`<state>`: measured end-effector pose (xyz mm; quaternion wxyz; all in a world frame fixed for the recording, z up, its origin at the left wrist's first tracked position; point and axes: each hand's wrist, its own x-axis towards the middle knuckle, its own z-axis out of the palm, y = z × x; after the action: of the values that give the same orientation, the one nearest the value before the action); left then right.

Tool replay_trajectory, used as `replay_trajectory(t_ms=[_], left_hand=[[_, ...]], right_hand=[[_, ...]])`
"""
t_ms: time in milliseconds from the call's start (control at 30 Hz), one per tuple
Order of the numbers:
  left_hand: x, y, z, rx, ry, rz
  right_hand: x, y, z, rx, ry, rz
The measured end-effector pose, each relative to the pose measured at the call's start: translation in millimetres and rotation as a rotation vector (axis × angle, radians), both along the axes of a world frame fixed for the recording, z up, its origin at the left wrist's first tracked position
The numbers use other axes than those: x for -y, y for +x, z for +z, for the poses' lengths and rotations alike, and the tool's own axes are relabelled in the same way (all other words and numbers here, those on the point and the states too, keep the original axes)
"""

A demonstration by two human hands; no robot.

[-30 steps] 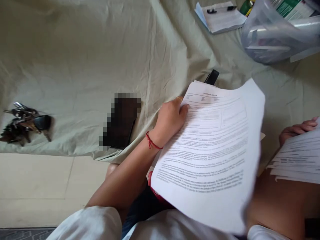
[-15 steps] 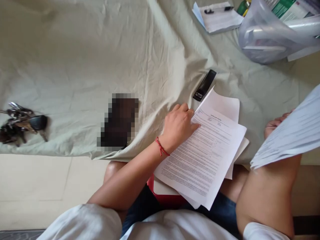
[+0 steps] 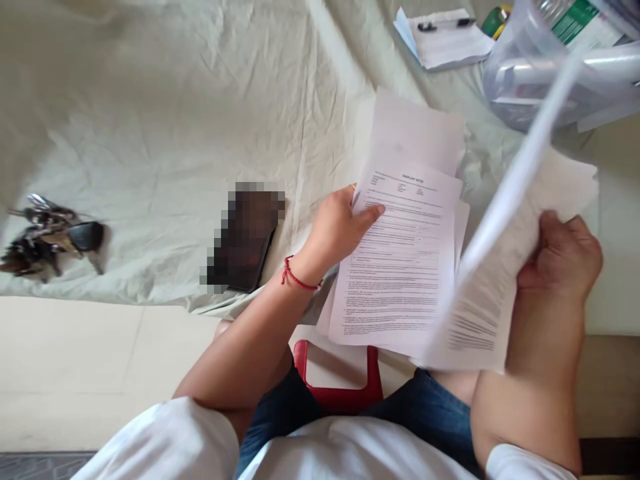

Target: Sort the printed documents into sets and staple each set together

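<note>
A bed covered by a wrinkled pale green sheet fills the far part of the scene. Nearer, at left, lies a pale tiled floor, with what may be a dark mat at the near-left corner. Soft daylight.

The right hand has swung its paper stack inward, sheets flipping.
</note>
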<state>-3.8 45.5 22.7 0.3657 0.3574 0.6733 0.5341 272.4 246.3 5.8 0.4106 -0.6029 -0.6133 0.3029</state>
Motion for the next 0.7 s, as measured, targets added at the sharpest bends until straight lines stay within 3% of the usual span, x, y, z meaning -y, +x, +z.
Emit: replay_trajectory(t_ms=[67, 133, 267, 467, 700], left_hand=[[1.0, -0.8, -0.8, 0.085, 0.0, 0.041], [1.0, 0.1, -2.0, 0.162, 0.015, 0.079], [0.5, 3.0, -2.8, 0.315, 0.103, 0.101], [0.1, 4.2, -3.8, 0.373, 0.125, 0.096], [-0.6, 10.2, 1.2, 0.354, 0.09, 0.037]], right_hand=[[10.9, -12.1, -0.4, -0.35, 0.039, 0.035], [19.8, -20.8, -1.4, -0.459, -0.013, 0.084], [26.9, -25.7, -7.3, -0.28, -0.07, 0.213], [24.6, -16.3, -16.5, 0.048, -0.117, 0.241], [33.6, -25.7, -2.5, -0.155, -0.31, 0.283]])
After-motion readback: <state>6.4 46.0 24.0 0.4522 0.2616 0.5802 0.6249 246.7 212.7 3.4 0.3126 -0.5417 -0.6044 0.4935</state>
